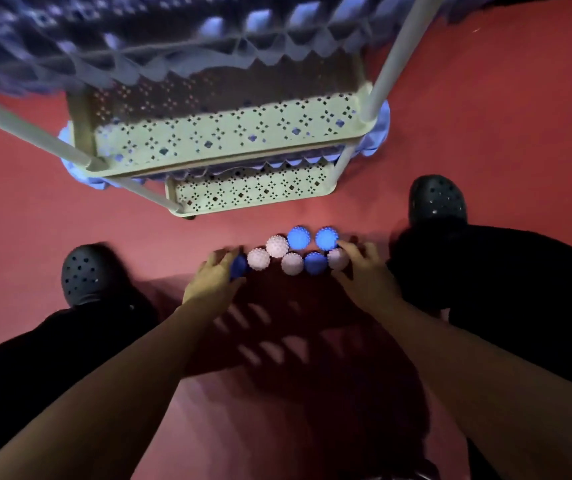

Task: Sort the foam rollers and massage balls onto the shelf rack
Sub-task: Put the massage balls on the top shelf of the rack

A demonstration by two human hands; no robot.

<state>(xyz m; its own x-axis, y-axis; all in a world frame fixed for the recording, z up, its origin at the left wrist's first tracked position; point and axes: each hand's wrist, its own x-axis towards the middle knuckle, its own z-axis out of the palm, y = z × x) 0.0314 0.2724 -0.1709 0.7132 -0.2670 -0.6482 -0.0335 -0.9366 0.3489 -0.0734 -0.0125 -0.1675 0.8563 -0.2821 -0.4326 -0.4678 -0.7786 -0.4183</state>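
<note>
Several spiky massage balls, blue and pink-white, lie bunched on the red floor in front of the cream shelf rack (250, 194). My left hand (213, 280) curls around a dark blue ball (239, 266) at the left end of the bunch. At the right end my right hand (364, 268) rests its fingers on a pink-white ball (338, 258). Two bright blue balls (298, 237) sit at the far side. Blue knobbly foam rollers (160, 46) lie on the rack's upper tier, and another roller (379, 131) sticks out of the middle tier.
The rack's pale uprights (397, 53) slant out at both sides. My feet in black perforated clogs (82, 273) stand left and right of the balls, with dark trouser legs below. Red floor (502, 109) spreads around the rack.
</note>
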